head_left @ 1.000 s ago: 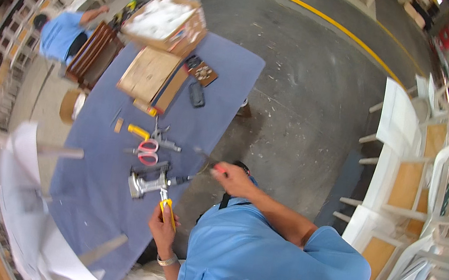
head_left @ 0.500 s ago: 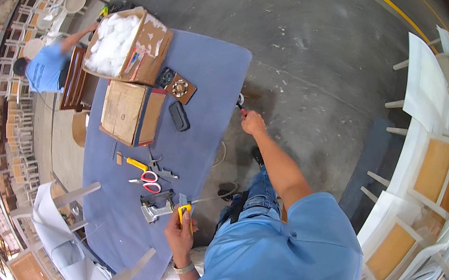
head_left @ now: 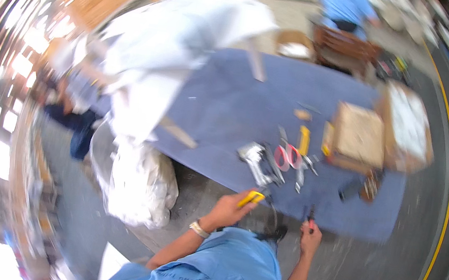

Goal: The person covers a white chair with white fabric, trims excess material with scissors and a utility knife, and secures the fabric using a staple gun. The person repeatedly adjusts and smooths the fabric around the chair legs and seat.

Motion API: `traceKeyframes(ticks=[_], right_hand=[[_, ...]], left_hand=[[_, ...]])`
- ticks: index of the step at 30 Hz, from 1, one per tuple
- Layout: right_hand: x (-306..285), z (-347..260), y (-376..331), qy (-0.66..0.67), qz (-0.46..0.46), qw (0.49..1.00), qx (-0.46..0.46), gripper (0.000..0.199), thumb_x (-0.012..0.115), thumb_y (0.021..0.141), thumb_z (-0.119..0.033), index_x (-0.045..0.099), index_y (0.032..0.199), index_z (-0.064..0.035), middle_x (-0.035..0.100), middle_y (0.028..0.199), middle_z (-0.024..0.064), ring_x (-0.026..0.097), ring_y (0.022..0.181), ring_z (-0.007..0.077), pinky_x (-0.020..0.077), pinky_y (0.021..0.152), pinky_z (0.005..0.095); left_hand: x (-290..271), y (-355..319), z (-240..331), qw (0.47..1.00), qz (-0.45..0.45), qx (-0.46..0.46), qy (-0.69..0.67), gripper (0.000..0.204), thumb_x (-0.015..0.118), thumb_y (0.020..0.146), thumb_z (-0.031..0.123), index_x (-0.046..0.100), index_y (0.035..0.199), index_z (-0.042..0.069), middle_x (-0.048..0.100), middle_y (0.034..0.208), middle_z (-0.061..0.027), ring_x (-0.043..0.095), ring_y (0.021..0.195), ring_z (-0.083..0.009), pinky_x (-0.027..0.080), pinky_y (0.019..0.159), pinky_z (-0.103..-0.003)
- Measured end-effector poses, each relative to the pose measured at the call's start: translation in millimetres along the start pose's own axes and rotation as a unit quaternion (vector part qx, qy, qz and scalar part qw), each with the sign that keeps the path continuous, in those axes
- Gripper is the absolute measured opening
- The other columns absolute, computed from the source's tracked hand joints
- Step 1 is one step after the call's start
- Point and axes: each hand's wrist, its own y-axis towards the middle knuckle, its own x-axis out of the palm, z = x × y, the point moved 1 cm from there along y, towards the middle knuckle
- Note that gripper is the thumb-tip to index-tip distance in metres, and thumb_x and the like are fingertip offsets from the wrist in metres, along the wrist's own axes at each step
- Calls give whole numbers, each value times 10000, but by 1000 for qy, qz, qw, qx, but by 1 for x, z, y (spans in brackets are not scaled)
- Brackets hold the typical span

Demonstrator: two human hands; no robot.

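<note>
Fingers of the left hand [head_left: 229,210] wrap around a yellow-handled knife [head_left: 250,199]; those of the right hand [head_left: 310,241] grip a red-handled tool [head_left: 311,225], its dark tip pointing away from them. The 2 hands are well apart. Beyond the left fingers, a silver staple gun [head_left: 256,163] and red scissors [head_left: 293,157] lie on the blue table [head_left: 229,106]. Good handling probably means firm grips, with each tip kept clear of the opposite fingers.
</note>
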Motion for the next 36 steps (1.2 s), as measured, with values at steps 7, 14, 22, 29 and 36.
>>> traceKeyframes(ticks=[7, 14, 22, 29, 36], right_hand=[[60, -189, 76, -230, 113, 901, -350, 298, 654, 940, -270, 671, 1092, -14, 641, 1129, 194, 612, 1113, 249, 471, 946, 403], [255, -418, -70, 332, -393, 794, -323, 619, 396, 1068, -455, 409, 1419, 56, 532, 1365, 168, 556, 1217, 252, 428, 1044, 374], [289, -457, -68, 317, -342, 840, -277, 428, 405, 1084, -321, 516, 1300, 32, 641, 928, 95, 617, 809, 145, 512, 732, 279], [278, -468, -48, 296, -410, 811, -293, 359, 480, 1048, -232, 506, 1300, 23, 598, 842, 69, 563, 672, 119, 486, 628, 263], [277, -458, -29, 191, -478, 793, -327, 262, 527, 1025, -124, 484, 1236, 27, 677, 1038, 102, 675, 798, 140, 538, 690, 262]], left_hand=[[-100, 19, -43, 990, 61, 88, -92, 314, 684, 945, 271, 682, 1177, 59, 686, 957, -122, 663, 851, -221, 530, 754, -343], [-218, 49, -11, 844, 434, 313, 23, 295, 676, 917, 190, 707, 1180, 60, 665, 940, -70, 586, 754, -229, 417, 588, -352], [-281, 38, -30, 812, 547, 204, 11, 509, 681, 866, 18, 560, 1359, -8, 518, 1299, -212, 653, 937, -238, 567, 756, -337], [-345, 45, -44, 768, 591, 216, 120, 378, 661, 882, -47, 625, 1258, -19, 573, 1245, -177, 665, 897, -217, 570, 745, -312], [-281, 72, -76, 811, 576, 101, -6, 297, 668, 945, 131, 648, 1192, -34, 703, 1082, -147, 676, 951, -213, 526, 839, -318]])
